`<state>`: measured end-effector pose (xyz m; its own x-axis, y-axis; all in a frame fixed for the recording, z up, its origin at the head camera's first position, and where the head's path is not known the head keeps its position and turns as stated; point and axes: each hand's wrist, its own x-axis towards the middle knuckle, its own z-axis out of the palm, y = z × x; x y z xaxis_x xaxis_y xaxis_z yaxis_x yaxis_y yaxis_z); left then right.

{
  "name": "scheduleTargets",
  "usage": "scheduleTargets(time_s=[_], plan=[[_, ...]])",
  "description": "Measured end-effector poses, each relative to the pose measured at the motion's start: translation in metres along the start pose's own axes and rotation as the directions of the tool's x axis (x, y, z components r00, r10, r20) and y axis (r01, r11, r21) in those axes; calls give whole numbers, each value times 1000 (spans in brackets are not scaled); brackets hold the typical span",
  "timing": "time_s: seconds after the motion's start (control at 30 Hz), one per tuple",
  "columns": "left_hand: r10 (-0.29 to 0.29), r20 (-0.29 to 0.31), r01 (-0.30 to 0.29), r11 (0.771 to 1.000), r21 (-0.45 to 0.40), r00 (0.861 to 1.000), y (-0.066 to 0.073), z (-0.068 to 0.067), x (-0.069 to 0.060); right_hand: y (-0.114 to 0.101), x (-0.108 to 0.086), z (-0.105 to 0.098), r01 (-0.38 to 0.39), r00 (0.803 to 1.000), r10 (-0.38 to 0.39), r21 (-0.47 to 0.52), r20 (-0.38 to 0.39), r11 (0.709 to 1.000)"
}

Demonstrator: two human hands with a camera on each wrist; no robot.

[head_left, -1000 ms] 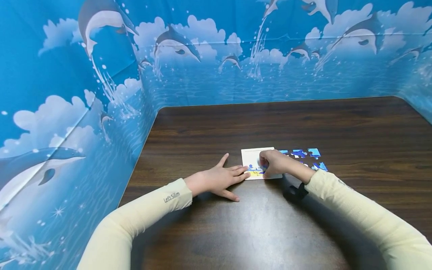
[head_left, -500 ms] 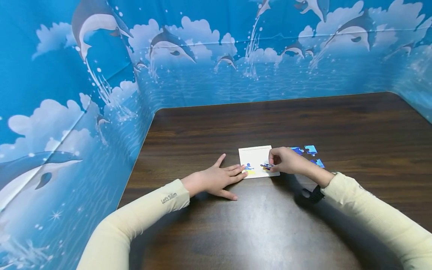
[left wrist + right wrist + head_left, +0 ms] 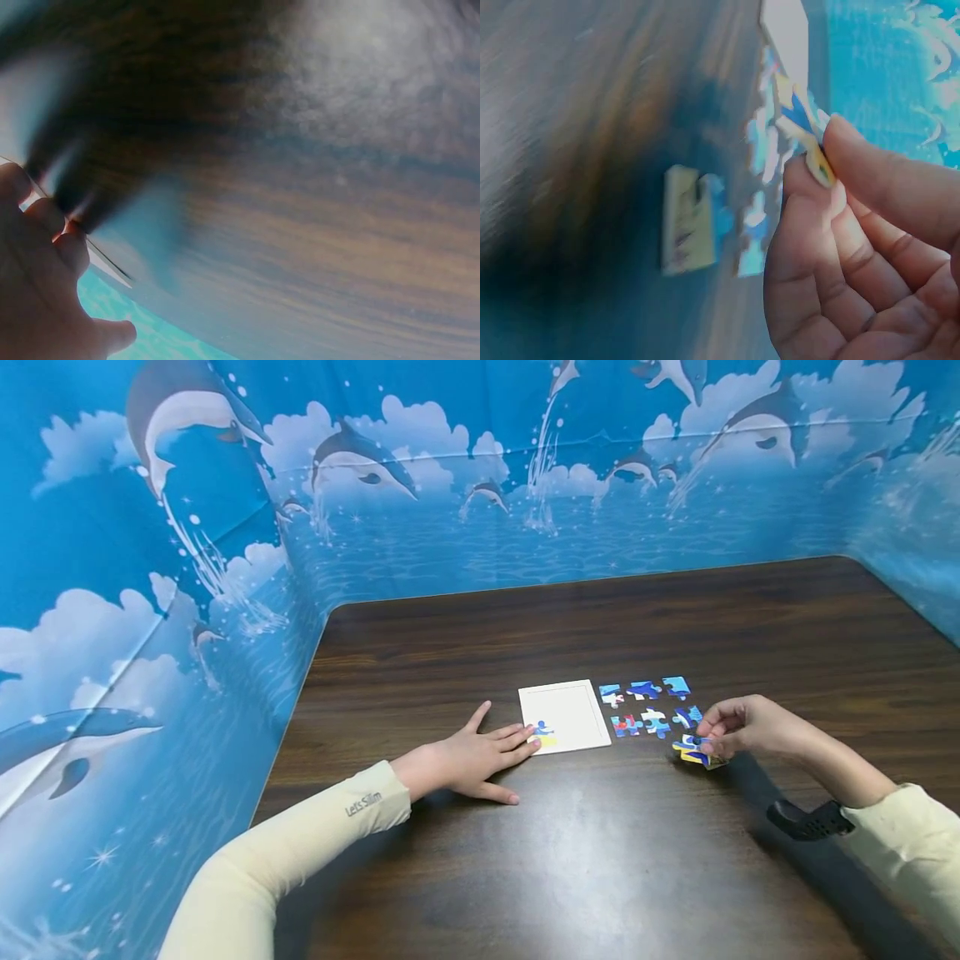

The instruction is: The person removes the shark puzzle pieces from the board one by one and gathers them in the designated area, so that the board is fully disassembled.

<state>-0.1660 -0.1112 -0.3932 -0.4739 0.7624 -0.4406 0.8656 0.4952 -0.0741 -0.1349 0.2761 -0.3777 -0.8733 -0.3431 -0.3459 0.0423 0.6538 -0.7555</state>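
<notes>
My left hand [image 3: 480, 762] lies with spread, straight fingers on the table, its fingertips on the lower left edge of a white puzzle board [image 3: 573, 718]. A blue-and-yellow puzzle piece [image 3: 543, 735] sits in that corner of the board, partly covered by the fingers. Over to the right, my right hand [image 3: 757, 731] pinches another yellow-and-blue puzzle piece [image 3: 799, 112] between thumb and index finger, held above the table. Below it a loose piece with a yellowish part [image 3: 690, 225] lies on the table. The left wrist view is blurred and shows the left hand [image 3: 45, 277] at the board's edge.
Several loose puzzle pieces [image 3: 643, 691] lie in two rows just right of the board, between it and my right hand. The dark wooden table [image 3: 465, 652] meets a blue dolphin-print curtain [image 3: 420, 543] at its back and left.
My right hand has lifted the yellow-and-blue puzzle piece off the board and carried it right, past the loose pieces. My left hand has stayed at the board; the view has shifted slightly.
</notes>
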Motion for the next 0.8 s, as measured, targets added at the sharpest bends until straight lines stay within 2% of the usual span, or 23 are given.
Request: scheduleTargets(time_s=[0.07,0.2,0.33,0.47,0.8], plan=[[-3,7,3,1000,-7,1000,-1,0,-1,5,-1,1,2,1000,-2,23,6,1000],[2,10,-2,1000,-13,1000,-2,1,-1,5,3,11,17,1000,-17,9,0,1000],[9,7,-9,1000,-24,1000,-2,1,0,0,9,22,52,997,-56,-80,-47,995],[3,12,-2,1000,-27,1000,-1,0,-1,-3,15,30,96,988,-117,-188,-103,978],[-4,24,5,1000,-29,1000,0,-2,-1,-10,21,37,82,970,-155,-353,-186,932]])
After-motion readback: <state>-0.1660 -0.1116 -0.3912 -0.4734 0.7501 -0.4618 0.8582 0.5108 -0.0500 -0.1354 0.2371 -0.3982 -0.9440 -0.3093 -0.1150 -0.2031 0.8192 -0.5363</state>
